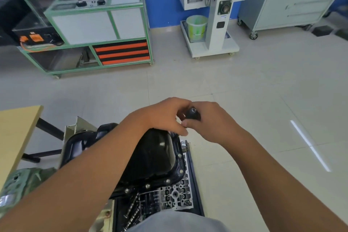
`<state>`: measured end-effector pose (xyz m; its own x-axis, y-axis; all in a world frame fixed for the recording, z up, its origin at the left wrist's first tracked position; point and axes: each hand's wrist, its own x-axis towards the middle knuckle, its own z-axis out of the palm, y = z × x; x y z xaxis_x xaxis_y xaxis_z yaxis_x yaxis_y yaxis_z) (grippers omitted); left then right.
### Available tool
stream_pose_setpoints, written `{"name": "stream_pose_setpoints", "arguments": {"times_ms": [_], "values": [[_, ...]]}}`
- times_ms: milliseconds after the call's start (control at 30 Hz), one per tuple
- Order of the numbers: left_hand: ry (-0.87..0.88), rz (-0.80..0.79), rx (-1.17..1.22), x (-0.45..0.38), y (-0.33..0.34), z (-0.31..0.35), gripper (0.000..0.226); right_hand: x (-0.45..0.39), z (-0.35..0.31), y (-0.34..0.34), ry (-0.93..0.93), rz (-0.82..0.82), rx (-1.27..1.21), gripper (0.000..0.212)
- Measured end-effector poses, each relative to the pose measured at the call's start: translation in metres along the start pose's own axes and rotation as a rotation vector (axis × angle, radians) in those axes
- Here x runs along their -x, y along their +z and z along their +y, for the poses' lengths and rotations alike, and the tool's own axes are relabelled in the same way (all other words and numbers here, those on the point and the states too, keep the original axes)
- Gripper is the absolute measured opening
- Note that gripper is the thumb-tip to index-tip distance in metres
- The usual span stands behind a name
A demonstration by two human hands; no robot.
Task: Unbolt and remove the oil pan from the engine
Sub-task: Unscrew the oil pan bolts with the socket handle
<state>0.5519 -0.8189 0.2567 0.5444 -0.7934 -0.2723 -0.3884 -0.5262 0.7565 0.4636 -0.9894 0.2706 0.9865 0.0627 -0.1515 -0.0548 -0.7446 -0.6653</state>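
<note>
Nearest, a grey cast-metal engine block (175, 194) lies under the glossy black pressed-steel oil pan (152, 152), whose flange bolts (147, 186) remain seated. Above the pan's far edge, the right hand (212, 120) is closed around a black tool handle (193, 114); the left hand (165, 117) curls loosely beside it, fingertips touching. Beyond stands a green-framed cabinet (84, 24).

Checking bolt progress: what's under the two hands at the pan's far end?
The oil pan rim continues under the left hand and right hand, which grips a black tool handle. The tool's tip and any bolt there are covered.
</note>
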Motion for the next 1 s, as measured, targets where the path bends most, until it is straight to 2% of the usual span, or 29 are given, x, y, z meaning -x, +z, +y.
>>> {"name": "stream_pose_setpoints", "arguments": {"times_ms": [100,233,333,433,500,567,633,700,800,867,1000], "values": [[0.045,0.064,0.118,0.019,0.003,0.001,0.058,-0.003,-0.008,-0.007,-0.022,-0.082,0.06,0.026],[0.062,0.126,0.048,0.035,0.005,0.004,0.082,-0.005,-0.02,-0.008,-0.089,-0.229,0.27,0.022],[0.104,0.191,0.066,0.042,0.01,0.002,0.071,-0.007,-0.024,-0.007,-0.091,-0.291,0.379,0.028],[0.183,0.315,0.149,0.043,0.013,-0.004,0.062,-0.008,-0.025,-0.005,-0.083,-0.246,0.299,0.005],[0.213,0.393,0.14,0.042,0.017,-0.008,0.064,-0.007,-0.025,-0.001,-0.062,-0.186,0.19,0.016],[0.24,0.451,0.119,0.041,0.02,-0.011,0.065,-0.005,-0.026,0.007,-0.042,-0.104,0.128,0.007],[0.28,0.493,0.085,0.04,0.02,-0.014,0.063,-0.003,-0.026,0.016,-0.024,-0.034,0.058,0.012],[0.312,0.515,0.031,0.04,0.021,-0.015,0.056,0.001,-0.022,0.024,0.072,0.016,-0.097,0.021],[0.295,0.544,0.006,0.04,0.023,-0.018,0.051,0.01,-0.005,0.026,0.41,0.125,-0.388,0.033],[0.273,0.568,0.021,0.039,0.023,-0.021,0.045,0.018,0.013,0.026,0.602,0.157,-0.737,0.034],[0.18,0.649,0.099,0.037,0.021,-0.022,0.038,0.04,0.052,0.027,0.85,0.223,-1.583,0.025]]}}
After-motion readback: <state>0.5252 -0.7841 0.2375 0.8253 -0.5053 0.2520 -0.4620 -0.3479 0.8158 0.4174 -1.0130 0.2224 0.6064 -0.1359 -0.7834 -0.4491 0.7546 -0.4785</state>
